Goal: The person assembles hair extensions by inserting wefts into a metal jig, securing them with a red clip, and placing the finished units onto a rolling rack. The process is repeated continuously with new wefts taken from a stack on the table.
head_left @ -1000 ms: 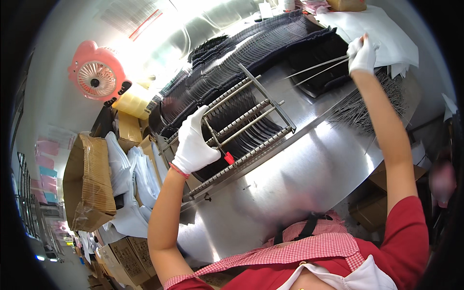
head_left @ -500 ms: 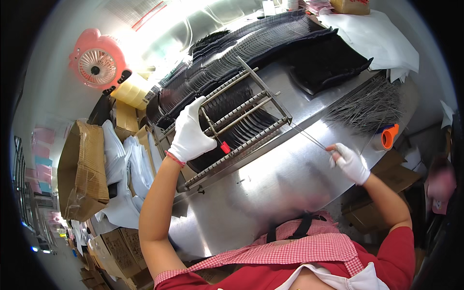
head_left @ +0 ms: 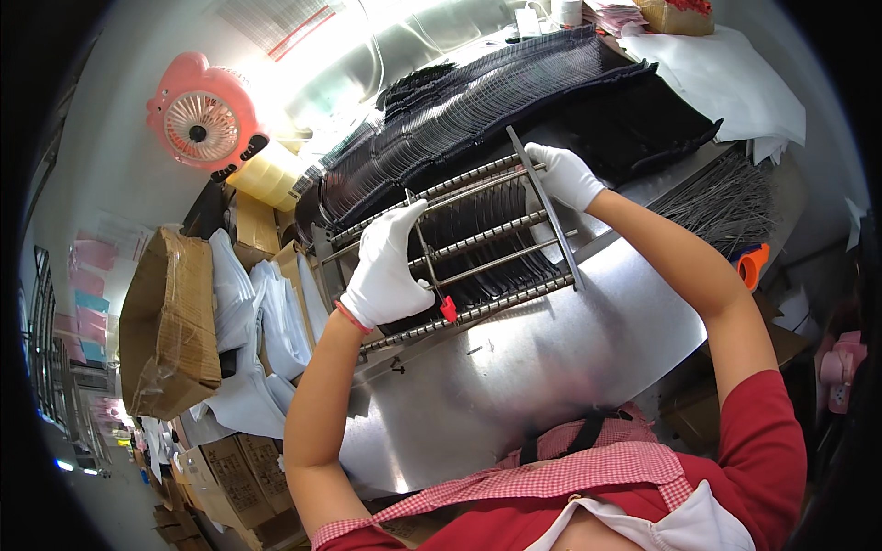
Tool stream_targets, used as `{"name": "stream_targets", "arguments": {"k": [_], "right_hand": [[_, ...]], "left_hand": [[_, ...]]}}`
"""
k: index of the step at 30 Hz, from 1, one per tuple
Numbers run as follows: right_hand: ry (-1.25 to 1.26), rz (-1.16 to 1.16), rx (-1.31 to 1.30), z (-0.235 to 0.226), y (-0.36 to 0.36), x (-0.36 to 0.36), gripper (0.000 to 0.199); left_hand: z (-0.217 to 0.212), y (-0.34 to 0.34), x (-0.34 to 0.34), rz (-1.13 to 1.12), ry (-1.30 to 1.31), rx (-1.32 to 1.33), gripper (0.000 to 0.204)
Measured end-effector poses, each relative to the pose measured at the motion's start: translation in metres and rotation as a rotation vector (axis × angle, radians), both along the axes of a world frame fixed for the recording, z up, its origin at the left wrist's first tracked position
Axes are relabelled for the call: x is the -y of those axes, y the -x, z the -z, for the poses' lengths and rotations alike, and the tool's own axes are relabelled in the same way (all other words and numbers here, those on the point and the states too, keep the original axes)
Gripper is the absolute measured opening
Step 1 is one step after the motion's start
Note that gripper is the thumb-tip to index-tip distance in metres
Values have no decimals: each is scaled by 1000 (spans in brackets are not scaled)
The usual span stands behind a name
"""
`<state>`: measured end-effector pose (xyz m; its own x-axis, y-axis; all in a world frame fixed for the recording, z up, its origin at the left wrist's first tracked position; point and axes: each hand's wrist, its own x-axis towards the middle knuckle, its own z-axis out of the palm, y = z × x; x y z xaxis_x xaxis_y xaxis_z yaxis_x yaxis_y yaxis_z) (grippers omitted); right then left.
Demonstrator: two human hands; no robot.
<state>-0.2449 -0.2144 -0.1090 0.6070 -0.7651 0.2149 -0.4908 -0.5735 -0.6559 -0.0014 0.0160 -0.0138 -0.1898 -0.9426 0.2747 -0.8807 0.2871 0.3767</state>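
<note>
A long metal rack (head_left: pixel 562 234) with notched rails stands tilted on the steel table, filled with a row of thin black curved pieces (head_left: pixel 478 220). My left hand (head_left: pixel 386 262), in a white glove, grips the rack's left part, thumb and fingers on either side of the pieces beside a thin crossbar. A red tab (head_left: pixel 448 309) is at the crossbar's lower end. My right hand (head_left: pixel 565 176), also gloved, has its fingers closed at the far end of the rack's right end bar. Whether a thin rod is between those fingers is hidden.
Stacked black curved pieces (head_left: pixel 469 106) lie behind the rack. Loose thin wires (head_left: pixel 717 207) lie at the right, near an orange tape roll (head_left: pixel 753 266). Cardboard boxes (head_left: pixel 175 321) and a pink fan (head_left: pixel 204 119) are at the left. Small dark bits (head_left: pixel 397 365) lie on the steel table (head_left: pixel 514 386).
My right hand has moved from the lower right, where it held two thin wires by the rack, up to the far corner of the end bar. My left hand stays on the rack.
</note>
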Motion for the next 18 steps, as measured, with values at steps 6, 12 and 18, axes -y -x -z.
{"name": "stream_targets", "arguments": {"k": [6, 12, 18], "right_hand": [[-73, 19, -172, -18, -17, 2, 19], [-330, -226, -196, -36, 24, -9, 19], [-585, -297, -358, -53, 58, -53, 14]], "left_hand": [[-17, 13, -1, -75, 112, 110, 95], [-15, 5, 10, -64, 51, 110, 95], [0, -10, 23, -91, -43, 7, 96]]}}
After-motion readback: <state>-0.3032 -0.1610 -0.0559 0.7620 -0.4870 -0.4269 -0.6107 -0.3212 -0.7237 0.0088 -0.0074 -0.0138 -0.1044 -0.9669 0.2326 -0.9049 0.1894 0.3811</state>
